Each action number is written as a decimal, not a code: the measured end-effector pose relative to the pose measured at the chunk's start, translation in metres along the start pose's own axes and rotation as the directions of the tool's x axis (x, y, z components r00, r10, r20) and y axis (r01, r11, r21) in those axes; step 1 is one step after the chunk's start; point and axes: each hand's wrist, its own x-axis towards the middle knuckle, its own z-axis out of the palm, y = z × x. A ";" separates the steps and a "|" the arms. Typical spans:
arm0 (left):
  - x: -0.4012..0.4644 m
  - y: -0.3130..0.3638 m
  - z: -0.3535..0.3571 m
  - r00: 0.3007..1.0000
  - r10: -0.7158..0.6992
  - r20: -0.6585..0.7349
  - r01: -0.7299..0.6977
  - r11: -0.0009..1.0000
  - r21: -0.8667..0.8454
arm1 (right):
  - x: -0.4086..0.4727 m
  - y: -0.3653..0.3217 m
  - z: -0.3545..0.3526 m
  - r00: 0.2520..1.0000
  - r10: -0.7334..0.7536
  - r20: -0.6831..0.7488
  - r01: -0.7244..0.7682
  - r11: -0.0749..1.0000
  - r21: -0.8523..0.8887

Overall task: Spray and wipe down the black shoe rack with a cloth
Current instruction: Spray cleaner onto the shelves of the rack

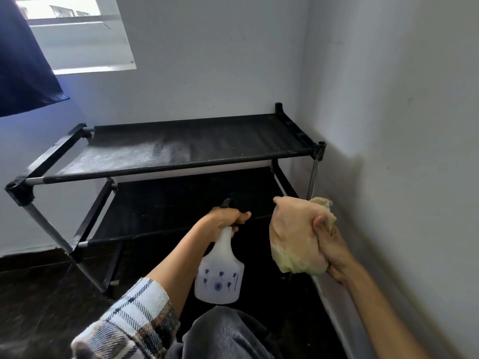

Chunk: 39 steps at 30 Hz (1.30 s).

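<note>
Head view looks down into a room corner. At far left a dark blue curtain (23, 60) hangs over part of a window (77, 35), its top cut off by the frame. Below stands the black shoe rack (181, 149), its back against the rear wall and its right end close to the side wall (388, 125); open dark floor (39, 294) lies to its left and front. A pale misted patch shows on the top shelf's left half. The left hand (225, 217), arm reaching forward from a plaid sleeve (129, 320), grips the neck of a white spray bottle (220, 275), its black head mostly hidden by the fingers and dark against the lower shelf. The right hand (329, 244), raised near the side wall, clutches a bunched beige cloth (293, 237) in front of the rack's right end, hiding part of that corner leg.
</note>
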 end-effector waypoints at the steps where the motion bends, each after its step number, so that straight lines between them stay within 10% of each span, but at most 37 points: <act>1: 0.000 0.001 0.003 1.000 0.015 0.009 -0.015 1.000 -0.017 | 0.000 0.000 0.000 1.000 0.004 0.004 -0.004 1.000 0.008; 26: -0.036 -0.003 -0.011 0.979 0.149 0.138 -0.135 0.985 -0.103 | -0.009 0.007 0.017 0.999 -0.042 0.004 0.042 0.999 0.004; 39: -0.102 -0.107 -0.141 0.868 0.364 -0.337 -0.449 0.866 -0.221 | -0.043 0.011 0.099 0.984 0.066 0.166 -0.062 0.998 -0.027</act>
